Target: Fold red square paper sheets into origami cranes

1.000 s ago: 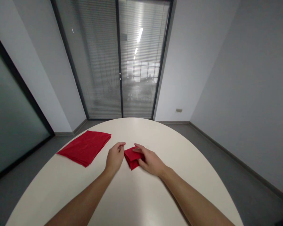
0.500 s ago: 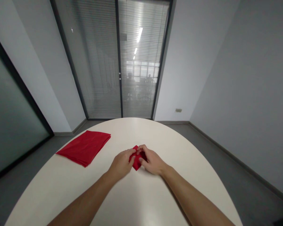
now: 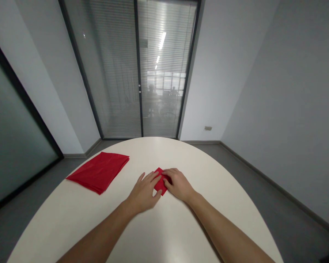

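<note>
A small square of folded red sheet (image 3: 160,186), thin like paper or cloth, lies with a corner toward me between my hands. My left hand (image 3: 143,191) has its fingers spread, with the fingertips over the left side of the square and the thumb by its near corner. On the right side, my right hand (image 3: 180,186) grips the folded sheet, thumb bent inward and fingers curled over the far right edge. Part of the square is hidden under the fingers.
A stack of larger red sheets (image 3: 101,173) lies at the left of the round white table (image 3: 164,149). The table's curved far edge runs close to a glass partition with blinds (image 3: 117,91). Walls stand on both sides.
The fingers of my left hand have spread apart and its pinch has loosened. My right fingers have flattened onto the far right edge. The square has turned slightly.
</note>
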The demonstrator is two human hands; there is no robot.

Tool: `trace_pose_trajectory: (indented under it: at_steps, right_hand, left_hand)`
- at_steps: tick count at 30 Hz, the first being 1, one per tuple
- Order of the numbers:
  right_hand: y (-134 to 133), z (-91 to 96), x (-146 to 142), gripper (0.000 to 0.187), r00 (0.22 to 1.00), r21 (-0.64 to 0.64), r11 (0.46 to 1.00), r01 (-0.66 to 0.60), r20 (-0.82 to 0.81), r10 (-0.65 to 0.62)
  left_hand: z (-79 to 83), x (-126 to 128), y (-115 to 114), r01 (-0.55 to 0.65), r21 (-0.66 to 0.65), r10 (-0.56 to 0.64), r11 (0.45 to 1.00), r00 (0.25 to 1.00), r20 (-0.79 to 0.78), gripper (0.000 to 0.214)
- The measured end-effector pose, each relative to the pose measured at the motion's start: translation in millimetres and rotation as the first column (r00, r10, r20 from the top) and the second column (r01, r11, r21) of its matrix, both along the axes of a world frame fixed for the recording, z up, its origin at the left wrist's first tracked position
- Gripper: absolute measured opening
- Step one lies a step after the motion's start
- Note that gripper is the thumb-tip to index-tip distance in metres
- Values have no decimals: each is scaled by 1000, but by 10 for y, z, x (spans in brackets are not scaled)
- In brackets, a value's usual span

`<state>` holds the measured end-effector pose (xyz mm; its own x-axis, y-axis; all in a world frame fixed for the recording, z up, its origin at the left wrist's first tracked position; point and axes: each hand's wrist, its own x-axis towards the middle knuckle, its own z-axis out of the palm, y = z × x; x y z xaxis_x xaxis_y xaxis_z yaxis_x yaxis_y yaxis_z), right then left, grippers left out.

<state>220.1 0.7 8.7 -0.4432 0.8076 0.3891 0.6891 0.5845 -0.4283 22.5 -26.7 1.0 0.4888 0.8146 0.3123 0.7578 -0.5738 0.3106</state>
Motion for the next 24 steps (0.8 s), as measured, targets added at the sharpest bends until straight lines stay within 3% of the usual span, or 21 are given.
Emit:
trace_pose_trajectory:
  at_steps: [6,10,16,21,24]
  right_hand:
    - [1,6,13,30,999,45,999,-14,48,12]
    - [10,3,31,28,999,42,999,17,47,-19]
    - [-16,-8,9,37,998,44,999,-18,69,15]
    - [-7,-67,-4,49,994,47,998,-40,102,35]
    - [-10,-60,-10,47,995,48,999,-21,102,16]
  left_hand:
    - [148,16,16,-65,94,68,993,997,-36,29]
    - [153,1,35,-72,107,76,992,997,-34,24]
    - [-8,-53,80,-2,35,2,999,1000,-18,47]
    - [-33,-44,84,-53,41,56,998,997,-55,46]
    - [-4,-36,78,-8,60,10,998,999,-36,42]
